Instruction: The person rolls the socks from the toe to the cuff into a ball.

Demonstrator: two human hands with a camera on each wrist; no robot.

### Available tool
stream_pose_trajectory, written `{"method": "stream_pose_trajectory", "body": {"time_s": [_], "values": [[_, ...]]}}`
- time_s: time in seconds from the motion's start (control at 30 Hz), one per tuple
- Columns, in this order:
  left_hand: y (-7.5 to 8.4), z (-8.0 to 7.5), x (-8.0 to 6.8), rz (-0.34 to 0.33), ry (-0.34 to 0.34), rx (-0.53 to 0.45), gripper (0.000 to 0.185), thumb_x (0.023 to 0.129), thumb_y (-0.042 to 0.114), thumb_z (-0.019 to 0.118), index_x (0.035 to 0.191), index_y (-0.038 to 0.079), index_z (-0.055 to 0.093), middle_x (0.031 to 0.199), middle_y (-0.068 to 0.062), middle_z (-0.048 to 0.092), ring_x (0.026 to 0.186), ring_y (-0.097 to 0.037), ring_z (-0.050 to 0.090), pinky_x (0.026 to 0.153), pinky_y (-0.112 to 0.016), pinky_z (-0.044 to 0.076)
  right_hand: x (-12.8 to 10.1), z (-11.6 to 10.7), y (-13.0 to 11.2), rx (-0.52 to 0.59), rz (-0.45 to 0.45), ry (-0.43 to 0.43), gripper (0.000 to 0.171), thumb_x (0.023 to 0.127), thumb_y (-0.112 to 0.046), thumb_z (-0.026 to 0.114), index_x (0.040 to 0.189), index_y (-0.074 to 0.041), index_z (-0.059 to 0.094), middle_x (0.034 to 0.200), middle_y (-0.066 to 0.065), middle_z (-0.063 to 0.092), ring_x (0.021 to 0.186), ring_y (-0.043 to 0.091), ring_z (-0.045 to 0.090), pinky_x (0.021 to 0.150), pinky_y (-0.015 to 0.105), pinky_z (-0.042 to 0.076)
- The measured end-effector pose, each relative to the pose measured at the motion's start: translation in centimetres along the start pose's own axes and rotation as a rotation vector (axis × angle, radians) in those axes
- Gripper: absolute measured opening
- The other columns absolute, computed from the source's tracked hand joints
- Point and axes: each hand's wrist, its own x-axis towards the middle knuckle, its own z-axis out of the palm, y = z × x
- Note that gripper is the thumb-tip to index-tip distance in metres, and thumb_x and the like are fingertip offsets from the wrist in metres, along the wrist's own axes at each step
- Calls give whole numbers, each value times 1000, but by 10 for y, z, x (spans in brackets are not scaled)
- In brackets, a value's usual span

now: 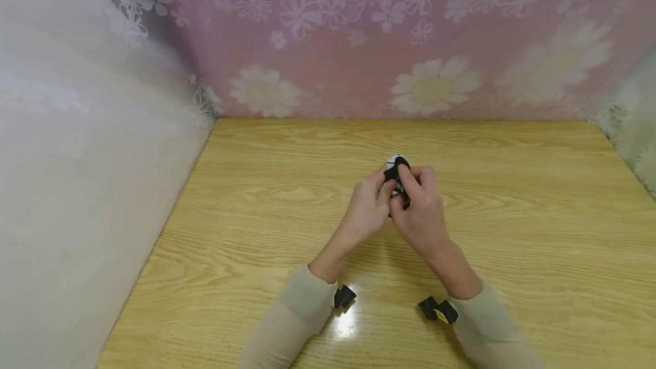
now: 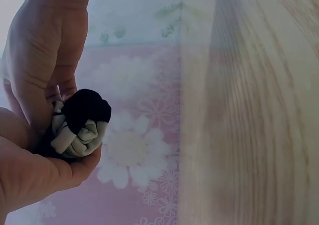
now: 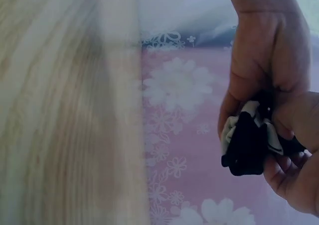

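Observation:
Both hands hold a small rolled bundle of black-and-white fabric between them, above the middle of the table; it looks like rolled-up socks. My left hand grips it from the left, its thumb across the near side. From the right, my right hand pinches the black part with thumb and fingers. Seen in the left wrist view, the bundle has a pale coiled end with a black fold over it. Black cloth faces the right wrist view, pale folds beside it. Fingers hide the rest of the bundle.
The wood-grain table spreads out around both forearms. A pink flowered wall covering rises at its back edge, and a pale one lines the left side. Small black devices sit by the cuffs of the sleeves.

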Motion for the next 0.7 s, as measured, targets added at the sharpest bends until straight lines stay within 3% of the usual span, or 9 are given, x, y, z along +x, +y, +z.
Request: {"method": "stream_pose_trajectory", "body": {"time_s": [0.1, 0.23, 0.37, 0.5, 0.57, 0.7], "values": [[0, 1, 1, 6, 3, 44, 37, 106, 5, 41, 142, 2, 51, 116, -18, 66, 81, -10, 63, 66, -19, 53, 2, -6, 5, 6, -13, -60, 51, 71, 24, 61, 121, 18, 60, 102, 30, 50, 73, 27, 56, 56, 37, 51], [-2, 2, 2, 41, -18, 159, 31, 105, 3, 43, 133, 1, 56, 103, -16, 64, 77, -12, 58, 62, -17, 49, 6, -14, 10, 17, 21, -127, 52, 71, 24, 62, 123, 17, 60, 99, 27, 50, 70, 23, 54, 55, 31, 48], [-2, 3, 3, 97, -103, 265, 28, 105, 4, 44, 129, -1, 57, 94, -13, 61, 70, -12, 51, 57, -15, 43, 11, -25, 14, 22, 80, -214, 49, 73, 24, 63, 122, 17, 60, 97, 23, 51, 74, 24, 54, 58, 27, 46], [-4, 1, 2, 156, -217, 322, 28, 105, 5, 45, 130, -1, 56, 92, -9, 59, 70, -11, 49, 58, -15, 40, 17, -41, 17, 68, 186, -374, 47, 78, 22, 60, 125, 15, 60, 95, 18, 51, 74, 21, 50, 60, 23, 42], [-6, 0, 2, 177, -265, 306, 30, 105, 5, 45, 132, -1, 55, 94, -9, 59, 72, -12, 50, 61, -15, 42, 20, -48, 20, 115, 268, -450, 49, 79, 20, 59, 127, 14, 59, 94, 15, 51, 72, 19, 46, 58, 22, 40], [-12, -1, 2, 224, -293, 267, 30, 104, 4, 48, 132, -2, 55, 107, -13, 62, 86, -13, 53, 74, -17, 45, 23, -58, 30, 242, 403, -549, 53, 79, 16, 60, 131, 11, 57, 95, 14, 54, 74, 18, 46, 57, 21, 41]]}}
